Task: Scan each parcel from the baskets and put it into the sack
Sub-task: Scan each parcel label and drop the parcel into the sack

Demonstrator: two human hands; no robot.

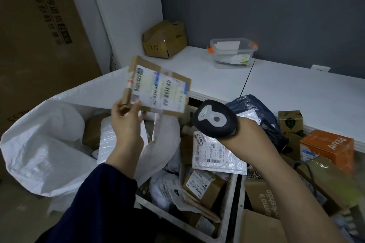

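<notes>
One corner pinched by fingers (pixel 117 107) of the left hand (pixel 126 124), holds the flat parcel (pixel 158 87) over the sack (pixel 39 144), left of the baskets (pixel 236 193), points the scanner (pixel 215 122) gripped in the right hand (pixel 248 130) at it, risks a slip or a misread off the tilted label (pixel 166 94).

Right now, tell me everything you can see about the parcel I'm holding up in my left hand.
The parcel is a flat, taped brown cardboard box, a white label with barcodes covering most of its face; print blurred. It is held tilted, label toward the camera, near the white sack. The left hand pinches its lower left corner; the scanner in the right hand points toward it without touching.
</notes>
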